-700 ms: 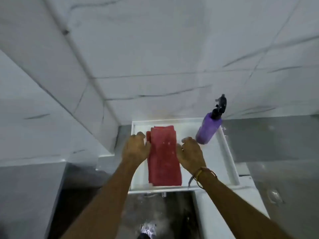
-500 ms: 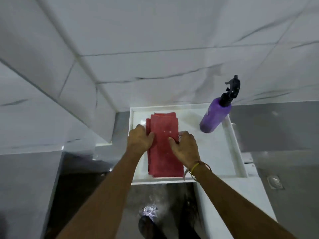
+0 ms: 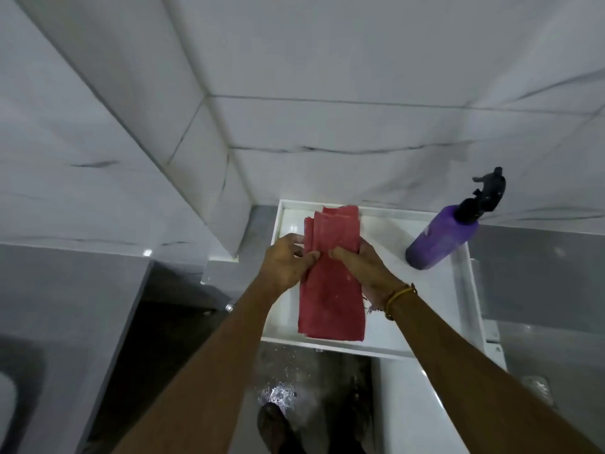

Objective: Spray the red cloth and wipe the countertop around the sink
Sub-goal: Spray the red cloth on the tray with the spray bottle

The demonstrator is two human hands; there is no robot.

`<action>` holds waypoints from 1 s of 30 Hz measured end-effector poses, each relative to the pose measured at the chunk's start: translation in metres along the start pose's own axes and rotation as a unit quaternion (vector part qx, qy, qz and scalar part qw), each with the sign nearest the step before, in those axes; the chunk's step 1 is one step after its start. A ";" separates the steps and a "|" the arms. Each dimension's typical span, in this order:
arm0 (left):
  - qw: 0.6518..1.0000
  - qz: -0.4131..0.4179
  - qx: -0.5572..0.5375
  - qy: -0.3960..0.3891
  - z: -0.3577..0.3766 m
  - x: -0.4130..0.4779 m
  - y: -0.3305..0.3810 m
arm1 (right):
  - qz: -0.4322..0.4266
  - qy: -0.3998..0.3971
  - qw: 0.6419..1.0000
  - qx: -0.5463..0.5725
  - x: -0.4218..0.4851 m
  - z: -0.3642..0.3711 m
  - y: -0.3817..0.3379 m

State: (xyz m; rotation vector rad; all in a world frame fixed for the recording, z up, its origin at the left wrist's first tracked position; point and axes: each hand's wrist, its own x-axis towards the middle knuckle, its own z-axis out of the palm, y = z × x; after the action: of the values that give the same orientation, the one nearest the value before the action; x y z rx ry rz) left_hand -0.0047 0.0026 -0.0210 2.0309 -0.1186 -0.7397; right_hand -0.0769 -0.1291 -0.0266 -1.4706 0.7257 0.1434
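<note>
Cloth (image 3: 330, 283), red and folded, lies in the white tray (image 3: 435, 309); I see my left hand (image 3: 285, 265) and right hand (image 3: 366, 270) both pinching it mid-length. Purple sprayer (image 3: 442, 244) stands tilted at the tray's right rim, untouched.

Red cloth (image 3: 330, 290) under my fingers (image 3: 307, 257): napped fabric, matt, folded in layers. White tray (image 3: 425, 348): smooth, glossy, glints of light. Purple spray bottle (image 3: 440, 244): plastic, satin sheen; black trigger head (image 3: 487, 191) plastic, dull. Wall tiles (image 3: 360, 77): marble-look, polished, grey veins. Floor (image 3: 294, 388): wet shine.
</note>
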 end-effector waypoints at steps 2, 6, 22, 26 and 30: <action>0.998 0.013 0.054 0.005 -0.001 0.002 0.003 | -0.001 0.065 0.993 -0.096 0.005 -0.001 0.003; 0.970 0.030 0.241 0.011 -0.001 0.008 0.009 | -0.039 0.144 0.965 -0.216 -0.003 -0.010 0.008; 0.872 0.210 0.440 0.052 -0.019 -0.005 -0.069 | -0.372 0.199 0.906 -0.035 -0.026 -0.113 -0.017; 0.886 0.210 0.410 0.053 -0.016 -0.005 -0.071 | -0.407 0.242 0.879 -0.051 -0.014 -0.108 -0.021; 0.889 0.208 0.404 0.060 -0.014 -0.003 -0.076 | -0.421 0.273 0.865 0.004 -0.021 -0.107 -0.027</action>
State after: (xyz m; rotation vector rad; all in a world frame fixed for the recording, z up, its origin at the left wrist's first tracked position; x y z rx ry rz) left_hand -0.0145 0.0562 -0.0759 2.6854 -0.8894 -0.2925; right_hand -0.1175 -0.2251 0.0146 -1.7127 0.4535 -0.9824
